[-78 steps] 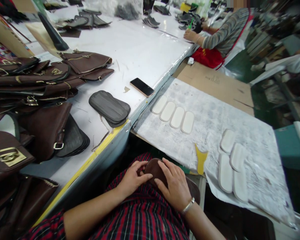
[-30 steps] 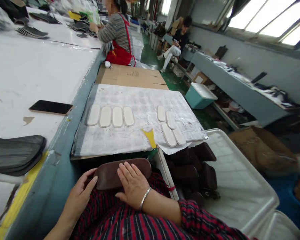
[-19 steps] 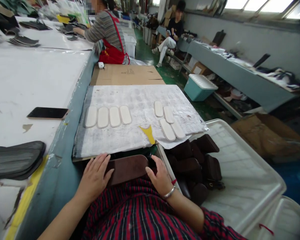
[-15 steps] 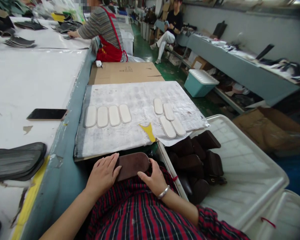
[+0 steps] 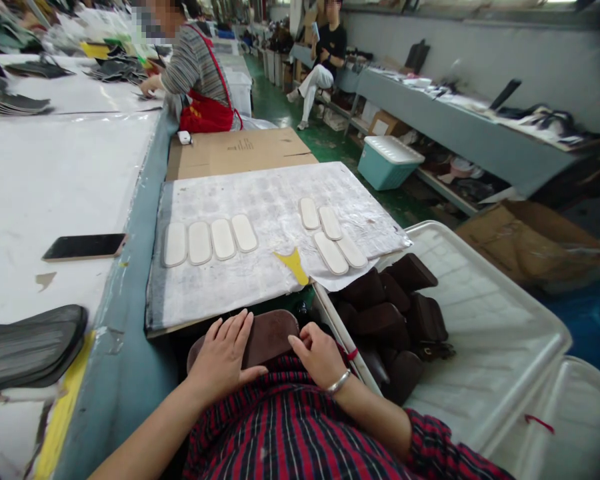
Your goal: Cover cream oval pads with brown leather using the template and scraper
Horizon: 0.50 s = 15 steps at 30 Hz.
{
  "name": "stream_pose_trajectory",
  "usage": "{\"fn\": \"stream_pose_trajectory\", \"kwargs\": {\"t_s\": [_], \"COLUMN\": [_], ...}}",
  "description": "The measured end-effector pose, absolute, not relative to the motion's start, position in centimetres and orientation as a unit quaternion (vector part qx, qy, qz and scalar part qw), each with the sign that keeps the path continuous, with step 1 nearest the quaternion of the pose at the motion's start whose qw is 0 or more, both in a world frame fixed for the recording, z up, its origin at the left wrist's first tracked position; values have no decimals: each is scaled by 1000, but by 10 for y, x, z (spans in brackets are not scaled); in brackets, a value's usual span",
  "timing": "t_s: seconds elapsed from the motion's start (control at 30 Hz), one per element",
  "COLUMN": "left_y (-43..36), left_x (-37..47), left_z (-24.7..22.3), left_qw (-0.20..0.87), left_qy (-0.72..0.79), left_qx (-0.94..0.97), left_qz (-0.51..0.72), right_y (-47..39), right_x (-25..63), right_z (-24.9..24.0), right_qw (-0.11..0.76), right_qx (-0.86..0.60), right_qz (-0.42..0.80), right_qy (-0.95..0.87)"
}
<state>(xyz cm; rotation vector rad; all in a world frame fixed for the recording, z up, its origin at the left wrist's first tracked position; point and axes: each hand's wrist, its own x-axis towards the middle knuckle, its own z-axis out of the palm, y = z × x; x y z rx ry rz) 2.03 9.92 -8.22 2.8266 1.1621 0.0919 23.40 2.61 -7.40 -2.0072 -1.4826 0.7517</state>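
A brown leather piece with rounded ends (image 5: 273, 337) lies across my lap, just below the front edge of the white-covered board (image 5: 260, 187). My left hand (image 5: 225, 353) rests flat on its left half, fingers spread and pointing away from me. At its right end is my right hand (image 5: 320, 353), thumb and fingers curled together near the rim; anything between them is too small to make out. White oval pads (image 5: 199, 243) stand in a row on the board's left, with more pads (image 5: 330, 253) on the right. Between them lies a yellow forked piece (image 5: 293, 265).
At right, a white tub (image 5: 500, 300) holds dark brown pieces (image 5: 380, 323). The left table (image 5: 70, 173) bears a phone (image 5: 85, 247) and stacked dark soles (image 5: 30, 343). A person in a red apron (image 5: 200, 87) works beyond; another person (image 5: 325, 57) sits farther back.
My left hand has slid right, farther onto the brown piece, whose left end now shows. My right thumb and fingers have closed together. The view has shifted slightly.
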Motion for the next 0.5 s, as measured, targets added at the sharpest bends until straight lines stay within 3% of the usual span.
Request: {"fn": "stream_pose_trajectory", "kwargs": {"t_s": [0.23, 0.37, 0.5], "left_y": [94, 92, 85], "left_x": [34, 40, 45], "left_z": [-83, -81, -79], "left_qw": [45, 46, 61], "left_qy": [390, 413, 423], "left_qx": [919, 909, 904], "left_qz": [36, 33, 29], "right_y": [50, 57, 52], "right_x": [232, 224, 225], "right_z": [-63, -56, -55], "right_qw": [164, 90, 89], "right_qx": [-750, -732, -711], "right_qz": [302, 213, 164], "right_qy": [-566, -641, -678]}}
